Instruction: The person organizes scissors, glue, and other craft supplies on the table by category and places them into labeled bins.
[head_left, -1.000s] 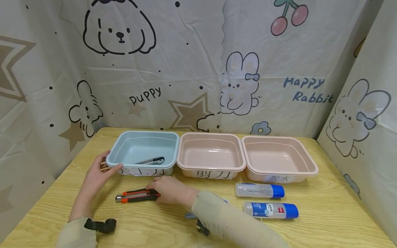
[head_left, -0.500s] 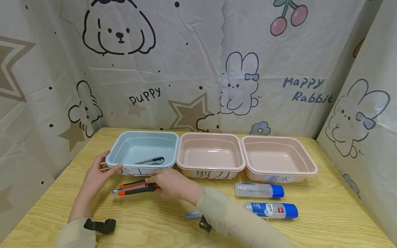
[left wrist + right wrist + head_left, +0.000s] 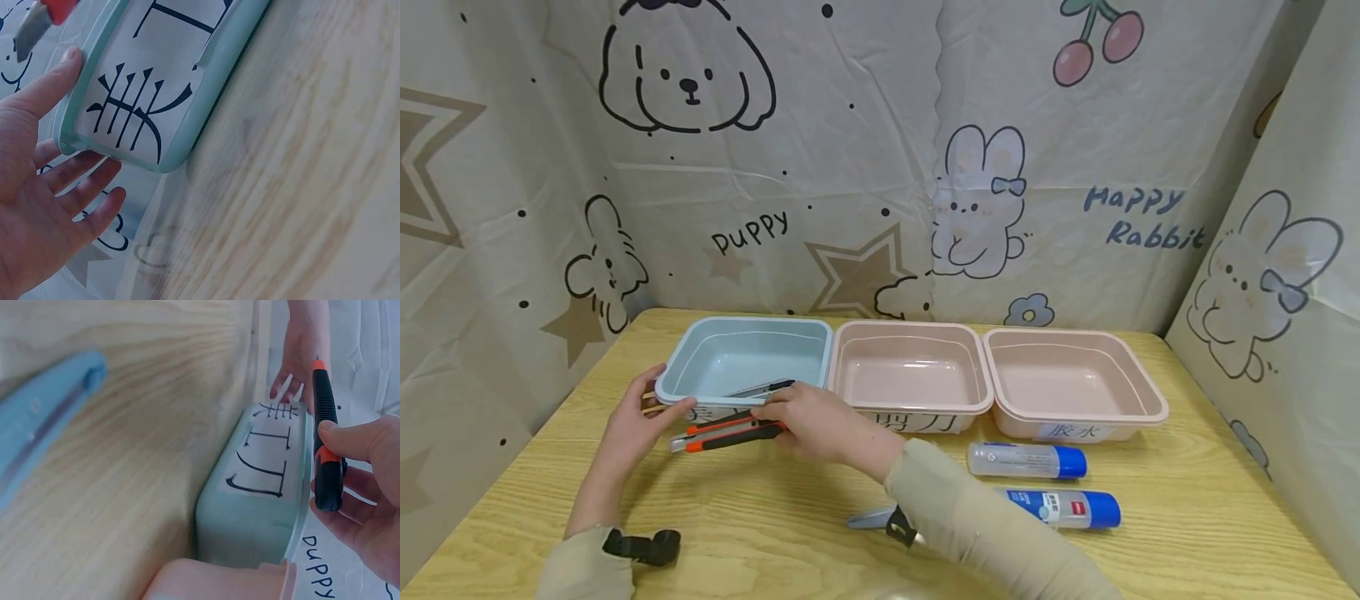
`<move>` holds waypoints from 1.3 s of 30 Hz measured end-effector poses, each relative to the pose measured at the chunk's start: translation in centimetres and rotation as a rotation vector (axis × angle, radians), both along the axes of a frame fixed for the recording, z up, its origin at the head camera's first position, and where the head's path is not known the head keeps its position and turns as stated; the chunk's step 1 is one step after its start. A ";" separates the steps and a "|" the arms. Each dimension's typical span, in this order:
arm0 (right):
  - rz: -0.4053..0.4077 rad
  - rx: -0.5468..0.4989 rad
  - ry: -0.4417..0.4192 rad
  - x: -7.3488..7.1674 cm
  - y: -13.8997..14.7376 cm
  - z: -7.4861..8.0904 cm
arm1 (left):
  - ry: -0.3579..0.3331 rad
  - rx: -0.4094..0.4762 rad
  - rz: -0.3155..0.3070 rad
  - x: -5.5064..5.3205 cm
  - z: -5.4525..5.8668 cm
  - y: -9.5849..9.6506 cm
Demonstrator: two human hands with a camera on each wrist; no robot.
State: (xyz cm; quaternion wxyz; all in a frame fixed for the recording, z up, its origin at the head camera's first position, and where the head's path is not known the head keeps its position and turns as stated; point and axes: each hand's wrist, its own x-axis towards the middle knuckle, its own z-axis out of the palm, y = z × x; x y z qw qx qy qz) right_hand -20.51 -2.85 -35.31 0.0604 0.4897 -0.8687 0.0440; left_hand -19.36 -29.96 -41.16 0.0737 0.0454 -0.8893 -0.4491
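Note:
My right hand (image 3: 823, 423) pinches a red-and-black utility knife (image 3: 736, 437) between thumb and fingers. The knife hangs in the air before the front wall of a light blue bin (image 3: 722, 358), its blade end to the left. In the right wrist view the knife (image 3: 326, 444) stands beside the bin's labelled side (image 3: 244, 531). My left hand (image 3: 636, 421) holds the bin's front left corner, thumb on the rim and fingers by the side. Inside the bin lies another utility knife (image 3: 760, 389), partly hidden by the right hand.
Two pink bins with labels, the middle one (image 3: 913, 367) and the right one (image 3: 1063, 375), stand in a row with the blue bin. Two glue bottles, the rear (image 3: 1022, 461) and front (image 3: 1060, 510), lie before them. A blue-grey bladed item (image 3: 871, 520) is partly under the right sleeve.
My right hand has lifted the utility knife off the table and up towards the blue bin's front rim. The left hand stays at the bin's corner.

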 end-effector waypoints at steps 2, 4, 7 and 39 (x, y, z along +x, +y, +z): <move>-0.017 -0.011 0.004 -0.2 0.1 0.2 | 0.001 -0.007 0.000 0.0 0.0 -0.1; -0.024 -0.032 0.013 -0.6 0.1 0.3 | 0.005 -0.015 -0.004 0.0 0.0 -0.1; -0.039 -0.078 -0.005 -1.3 0.1 0.3 | 0.023 -0.011 -0.016 0.0 -0.1 -0.2; -0.199 -0.159 -0.228 -5.9 -2.2 -1.7 | -0.017 0.016 -0.005 0.1 0.4 0.1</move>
